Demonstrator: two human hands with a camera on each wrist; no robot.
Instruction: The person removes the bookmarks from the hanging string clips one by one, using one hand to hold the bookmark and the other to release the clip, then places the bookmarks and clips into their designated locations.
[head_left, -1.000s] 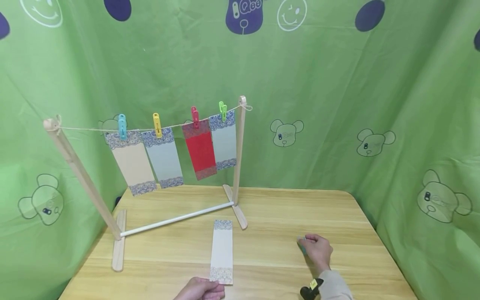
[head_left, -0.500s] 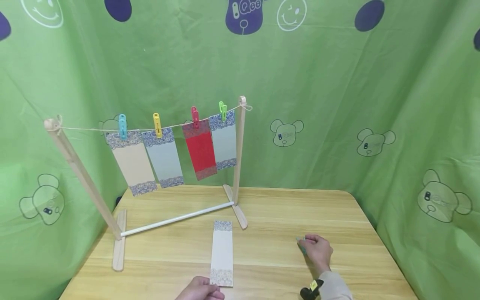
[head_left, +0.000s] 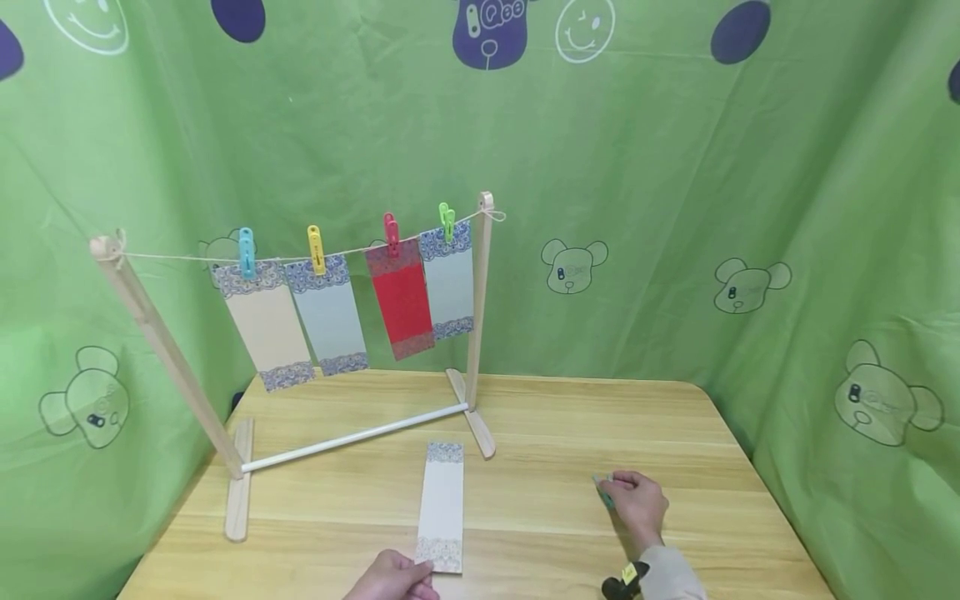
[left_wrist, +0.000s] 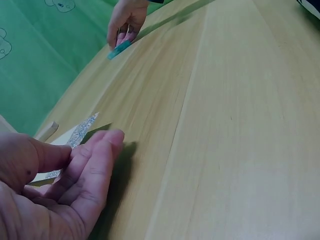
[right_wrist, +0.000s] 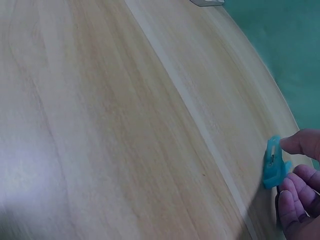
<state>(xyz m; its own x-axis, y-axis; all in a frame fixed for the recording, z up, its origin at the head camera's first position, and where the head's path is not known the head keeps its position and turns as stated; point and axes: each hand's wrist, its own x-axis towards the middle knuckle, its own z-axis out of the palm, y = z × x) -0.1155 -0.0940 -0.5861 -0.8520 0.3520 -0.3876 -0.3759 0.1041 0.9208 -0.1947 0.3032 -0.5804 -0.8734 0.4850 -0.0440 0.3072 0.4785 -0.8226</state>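
A pale card strip with blue lace-patterned ends (head_left: 441,504) stands out over the table in the head view. My left hand (head_left: 392,577) pinches its near end between thumb and fingers. In the left wrist view, the thumb covers part of the card's patterned edge (left_wrist: 84,129). Farther right, my right hand (head_left: 637,507) holds a teal clothespin (head_left: 604,493) between thumb and fingers, low over the tabletop. The right wrist view shows this clothespin (right_wrist: 272,162) side-on at the fingertips.
A wooden rack (head_left: 161,346) with a string stands at the left. Cards hang there: cream (head_left: 266,329), two pale blue and one red (head_left: 401,304), under blue, yellow, pink and green clothespins. Green curtain (head_left: 637,167) surrounds the wooden table (head_left: 540,467).
The left hand and the near end of the card have shifted slightly left. The right hand stays almost still with the teal clothespin.
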